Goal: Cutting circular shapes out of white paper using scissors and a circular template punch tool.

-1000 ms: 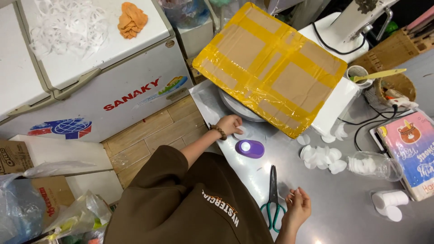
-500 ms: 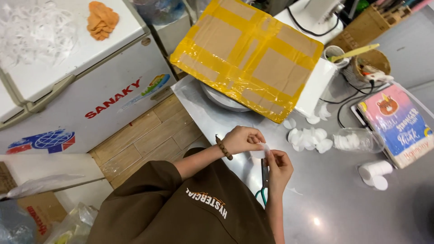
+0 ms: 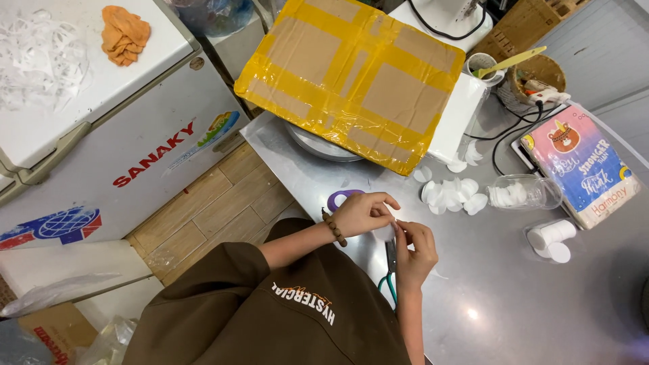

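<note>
A flat cardboard package [image 3: 355, 71], criss-crossed with wide yellow tape, lies tilted at the top centre of the frame, resting over a round metal pan [image 3: 318, 145] and a white box [image 3: 460, 122]. At the right edge a flat rectangular packet [image 3: 585, 165] in pink, blue and yellow shows a cartoon bear. In the upper left stands a white chest freezer [image 3: 128, 135] with a red logo on its front, a blue and red globe sticker at the left edge and a small colourful sticker towards the middle; an orange cloth [image 3: 125, 32] lies on its lid.

Low in the centre of the frame, the left hand [image 3: 362, 215] and the right hand [image 3: 416, 247] meet over a small white round pad [image 3: 384, 233]. Both grips are nearly closed, the fingertips of each pinching the pad between them. Just under the hands lie green-handled scissors [image 3: 390, 270], and a purple ring-shaped thing [image 3: 341, 199] sits just beyond the left hand.

The grey steel bench [image 3: 514, 304] fills the lower right. On it, right of centre, are loose white pads [image 3: 449, 196], a clear jar lying on its side [image 3: 524, 192] with more pads inside, and a clear bag of pads [image 3: 551, 236] near it. A woven basket [image 3: 537, 74] and a cup holding a yellow spatula [image 3: 483, 64] stand at the upper right. Beside the bench, left of centre, the floor [image 3: 223, 203] is wood plank.
</note>
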